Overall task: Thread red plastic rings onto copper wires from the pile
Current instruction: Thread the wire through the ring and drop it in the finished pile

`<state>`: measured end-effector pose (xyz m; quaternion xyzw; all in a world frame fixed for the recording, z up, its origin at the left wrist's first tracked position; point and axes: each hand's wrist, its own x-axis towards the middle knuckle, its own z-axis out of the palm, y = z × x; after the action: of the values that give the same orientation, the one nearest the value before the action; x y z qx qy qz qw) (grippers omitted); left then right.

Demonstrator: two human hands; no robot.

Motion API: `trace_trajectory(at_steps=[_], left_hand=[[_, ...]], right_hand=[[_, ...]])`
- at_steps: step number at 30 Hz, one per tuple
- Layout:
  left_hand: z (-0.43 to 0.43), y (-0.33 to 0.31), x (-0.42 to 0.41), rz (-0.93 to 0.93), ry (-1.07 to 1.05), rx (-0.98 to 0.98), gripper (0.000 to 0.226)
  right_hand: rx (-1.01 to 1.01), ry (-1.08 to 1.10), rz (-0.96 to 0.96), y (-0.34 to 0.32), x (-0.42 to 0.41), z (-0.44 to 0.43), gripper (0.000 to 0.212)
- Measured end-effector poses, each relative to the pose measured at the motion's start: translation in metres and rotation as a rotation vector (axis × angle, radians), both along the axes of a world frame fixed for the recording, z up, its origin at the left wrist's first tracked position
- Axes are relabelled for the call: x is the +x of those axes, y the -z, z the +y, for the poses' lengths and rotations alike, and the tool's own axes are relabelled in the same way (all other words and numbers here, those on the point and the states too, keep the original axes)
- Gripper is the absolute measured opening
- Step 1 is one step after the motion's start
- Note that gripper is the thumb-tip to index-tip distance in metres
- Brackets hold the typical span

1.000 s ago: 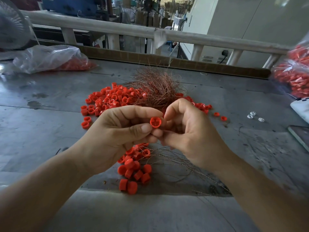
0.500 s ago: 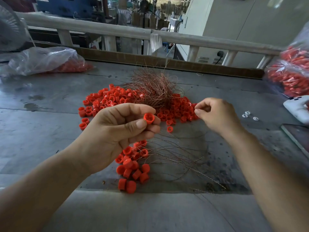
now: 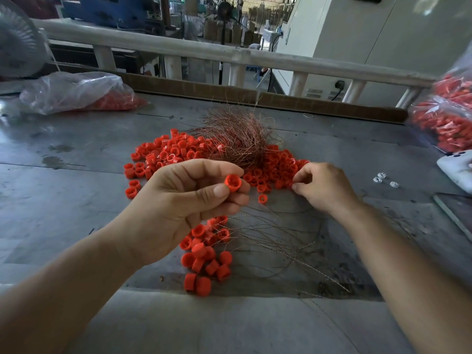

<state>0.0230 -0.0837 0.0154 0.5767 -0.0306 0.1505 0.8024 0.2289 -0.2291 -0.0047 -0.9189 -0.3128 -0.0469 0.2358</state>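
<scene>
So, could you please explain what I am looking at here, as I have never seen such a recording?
No machine here: a person wears a camera on the head, so the one view looks down at their own hands over a grey table. The left hand pinches one red ring in its fingers. The right hand is at the loose ring pile; whether it holds one is unclear. Behind lies a copper wire tangle; nearer, a cluster of rings beside some wires. A left bag and a right bag hold more rings.
</scene>
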Motion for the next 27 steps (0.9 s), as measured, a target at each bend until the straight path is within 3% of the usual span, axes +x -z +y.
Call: trace_trajectory(at_steps=[5, 10, 13, 18, 27], left_hand=[[0.001, 0.0, 0.0, 0.016, -0.004, 0.007, 0.024], [0.001, 0.001, 0.001, 0.062, -0.032, 0.031, 0.024], [0.001, 0.003, 0.002, 0.081, -0.053, 0.045, 0.022], [0.002, 0.004, 0.003, 0.102, -0.075, 0.087, 0.024], [-0.001, 0.003, 0.003, 0.121, -0.102, 0.101, 0.025]], right_hand=[[0.3, 0.015, 0.098, -0.014, -0.004, -0.003, 0.019], [0.566, -0.26, 0.258, -0.034, -0.033, -0.003, 0.03], [0.607, -0.453, 0.363, -0.04, -0.058, 0.0, 0.031], [0.618, -0.583, 0.514, -0.041, -0.082, 0.002, 0.024], [0.652, -0.642, 0.499, -0.04, -0.086, 0.003, 0.017]])
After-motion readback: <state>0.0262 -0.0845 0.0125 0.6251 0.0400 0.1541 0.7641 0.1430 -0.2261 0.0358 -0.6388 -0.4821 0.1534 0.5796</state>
